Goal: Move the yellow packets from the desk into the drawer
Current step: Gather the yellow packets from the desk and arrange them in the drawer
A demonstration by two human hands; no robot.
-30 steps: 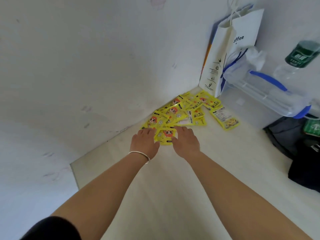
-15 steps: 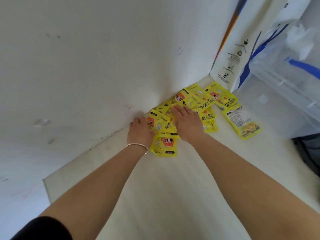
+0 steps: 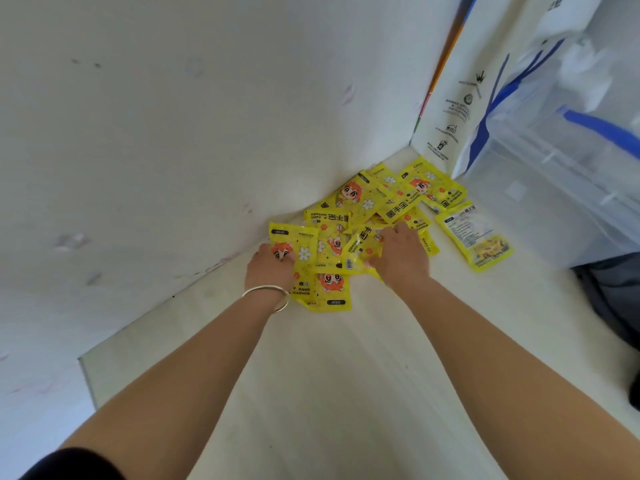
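Both hands work the heap of yellow packets [image 3: 349, 237] at frame centre: the left hand [image 3: 272, 270], wearing a bracelet [image 3: 266, 294], presses its fingers on the near-left packets, while the right hand [image 3: 403, 256] curls over a buckled packet at the heap's middle, apparently pinching it, though the fingertips are hidden. Set on either flank, the hands seem placed to gather the loose heap inward for one lift. Packets lie on the desk [image 3: 346, 393] in the wall corner, one [image 3: 474, 235] apart at right beside the clear bin [image 3: 554, 188]; no drawer is visible. Compared with half a second earlier, the right hand has drawn back from the heap's far side, and the packet beneath it now buckles upward.
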